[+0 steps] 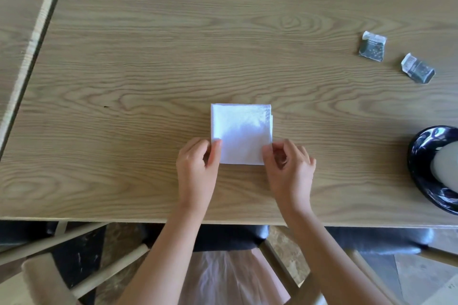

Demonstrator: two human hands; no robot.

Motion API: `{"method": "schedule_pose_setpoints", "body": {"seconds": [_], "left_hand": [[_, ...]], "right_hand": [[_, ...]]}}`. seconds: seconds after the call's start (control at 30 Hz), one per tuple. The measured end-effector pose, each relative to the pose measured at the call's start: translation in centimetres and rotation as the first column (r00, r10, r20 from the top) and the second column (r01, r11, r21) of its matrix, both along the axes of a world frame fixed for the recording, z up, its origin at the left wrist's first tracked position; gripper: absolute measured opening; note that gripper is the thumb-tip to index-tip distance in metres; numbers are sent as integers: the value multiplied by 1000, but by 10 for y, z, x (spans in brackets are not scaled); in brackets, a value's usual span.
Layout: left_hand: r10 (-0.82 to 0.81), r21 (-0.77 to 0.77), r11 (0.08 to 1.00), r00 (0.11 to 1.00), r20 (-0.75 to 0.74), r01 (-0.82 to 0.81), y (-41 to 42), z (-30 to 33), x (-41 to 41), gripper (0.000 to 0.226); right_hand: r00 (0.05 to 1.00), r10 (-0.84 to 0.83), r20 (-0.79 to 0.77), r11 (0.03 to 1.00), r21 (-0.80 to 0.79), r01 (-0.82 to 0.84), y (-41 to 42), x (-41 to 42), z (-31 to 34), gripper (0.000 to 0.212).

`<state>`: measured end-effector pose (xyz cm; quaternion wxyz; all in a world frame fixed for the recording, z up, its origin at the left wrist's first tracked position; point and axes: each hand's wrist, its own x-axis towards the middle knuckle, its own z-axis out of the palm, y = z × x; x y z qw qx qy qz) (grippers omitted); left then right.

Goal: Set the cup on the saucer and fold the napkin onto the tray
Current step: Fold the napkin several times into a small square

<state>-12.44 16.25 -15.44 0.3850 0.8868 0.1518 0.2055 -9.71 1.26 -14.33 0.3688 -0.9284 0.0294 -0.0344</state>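
Presently the wooden surface [148, 57] carries the dark saucer [421, 156] at its right edge with the pale cup [446, 166] apparently already standing on it, partly cut off by the frame, so that step looks complete; no tray is in view. The white napkin [241, 132] lies folded square near the front edge, with open room left and beyond, and two small packets [372, 46] well apart at right. The left hand [195, 168] and right hand [288, 168] each pinch a near corner, grip closed on napkin only.
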Motion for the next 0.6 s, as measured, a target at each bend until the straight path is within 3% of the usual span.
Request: {"method": "schedule_pose_setpoints", "body": {"seconds": [0.27, 0.37, 0.43, 0.53, 0.6], "left_hand": [[169, 228, 965, 972, -164, -129, -7, -8, 6, 34], [233, 274, 945, 955, -182, -178, -9, -5, 6, 20], [242, 304, 936, 951, -191, -177, -7, -4, 7, 32], [-3, 488, 867, 979, -206, 105, -2, -6, 11, 61], [-198, 560, 772, 951, -238, 301, 3, -7, 18, 67]], "right_hand": [[991, -125, 38, 992, -17, 125, 10, -5, -9, 16], [985, -162, 58, 986, -17, 163, 12, -5, -11, 12], [982, -172, 81, 984, -26, 175, 11, -5, -10, 25], [986, 42, 159, 973, -229, -5, 7, 0, -7, 62], [954, 279, 114, 885, -416, -209, 7, 8, -5, 79]]}}
